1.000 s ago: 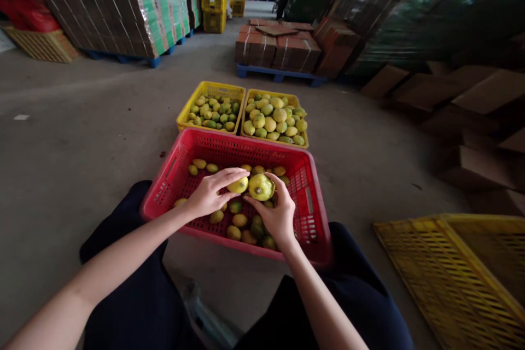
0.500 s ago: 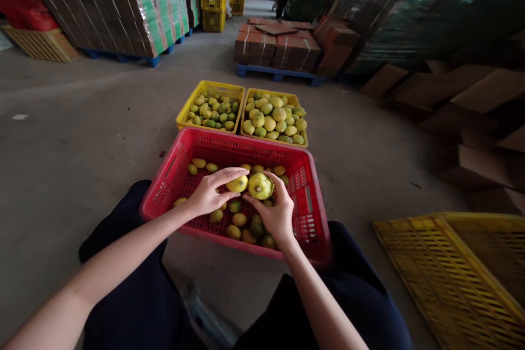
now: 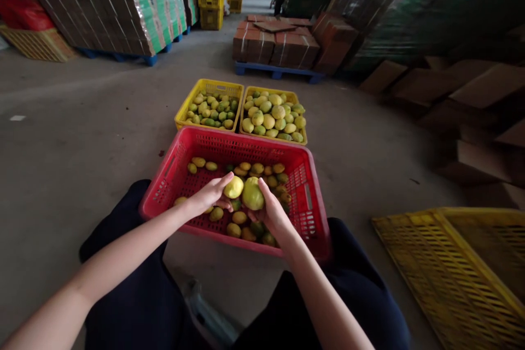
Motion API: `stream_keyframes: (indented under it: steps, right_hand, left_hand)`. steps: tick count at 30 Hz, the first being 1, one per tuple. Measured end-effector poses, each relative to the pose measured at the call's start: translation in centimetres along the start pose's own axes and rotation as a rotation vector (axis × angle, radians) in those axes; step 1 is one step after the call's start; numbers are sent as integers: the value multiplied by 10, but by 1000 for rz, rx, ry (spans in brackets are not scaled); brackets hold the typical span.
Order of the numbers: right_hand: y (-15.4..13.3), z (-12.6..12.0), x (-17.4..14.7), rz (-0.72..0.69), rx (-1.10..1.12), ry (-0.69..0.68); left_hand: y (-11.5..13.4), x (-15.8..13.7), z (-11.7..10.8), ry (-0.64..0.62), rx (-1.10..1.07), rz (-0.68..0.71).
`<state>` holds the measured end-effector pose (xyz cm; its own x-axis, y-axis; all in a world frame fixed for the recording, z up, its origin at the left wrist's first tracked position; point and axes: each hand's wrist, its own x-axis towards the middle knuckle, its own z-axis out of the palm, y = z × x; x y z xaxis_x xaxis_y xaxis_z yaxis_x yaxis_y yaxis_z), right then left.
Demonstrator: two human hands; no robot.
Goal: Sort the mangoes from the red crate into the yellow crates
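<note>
Between the thumb and fingers of my left hand (image 3: pixel 211 195) is a small yellow lemon (image 3: pixel 233 187). My right hand (image 3: pixel 273 210) grips a larger, greener lemon (image 3: pixel 253 194) right beside it. Both fruits are held above a red plastic crate (image 3: pixel 164 172) with slotted walls, which sits between my knees. Loose yellow and green lemons (image 3: pixel 239 219) lie scattered on the crate's floor, some hidden beneath my hands.
Two yellow crates (image 3: pixel 180 115) full of lemons stand just beyond the red one. At the right is another yellow crate (image 3: pixel 443 262). Cardboard boxes (image 3: pixel 479 164) are piled behind it. Bundled cartons rest on a blue pallet (image 3: pixel 276 72) farther off.
Both hands have rolled over, turning the lemons so that different sides face me. The fruits have shifted slightly left, and the thumbs now lie on top.
</note>
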<state>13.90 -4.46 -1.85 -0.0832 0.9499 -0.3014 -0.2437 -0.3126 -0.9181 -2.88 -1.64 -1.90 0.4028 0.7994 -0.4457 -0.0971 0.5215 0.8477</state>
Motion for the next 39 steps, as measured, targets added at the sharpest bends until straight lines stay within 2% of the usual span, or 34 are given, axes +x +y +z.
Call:
stream_keyframes:
  steps: [2,4,7,10,11,13,15,17,19,21,24,26,28,31,34,39]
  right_hand:
    - [-1,2,1,224,105,-41]
    - [-2,2,2,369,182,-34]
    - [0,1,6,431,229,-25]
    - [5,-1,9,381,211,-67]
    - [7,-1,9,343,193,-68]
    - [10,-2,8,193,125,-5]
    - [10,-2,6,-56,-28,140]
    - [9,-2,3,-318,-233,254]
    - [8,-2,-1,-500,-413,273]
    - [6,-2,-4,-616,-516,248]
    - [4,-2,-7,-721,-574,281]
    - [1,-3,-7,-709,-545,303]
    - [-2,-4,-6,-618,-439,237]
    - [-5,-6,-2,-417,-151,83]
    - [-7,-6,2,-216,135,31]
    - [-9,3,0,15,359,2]
  left_hand:
    - [-4,2,1,28,-11,-36]
    - [-7,5,1,41,-18,-54]
    - [-9,9,-1,48,-27,-65]
    - [-12,11,-2,28,-1,-42]
    - [-13,10,-2,37,31,15]
    - [-13,6,-2,100,164,241]
    - [-11,0,-2,167,373,534]
    - [-8,-6,-3,172,568,738]
    - [-5,-10,-5,152,657,820]
    - [-4,-10,-9,142,644,839]
    - [0,-7,-14,79,542,799]
    - [4,-6,-14,34,424,740]
    - [8,-5,-13,0,257,657]
    - [11,-5,-10,-53,-26,471]
    - [10,-8,-7,-78,-273,283]
    - [-2,-8,-3,49,-574,125]
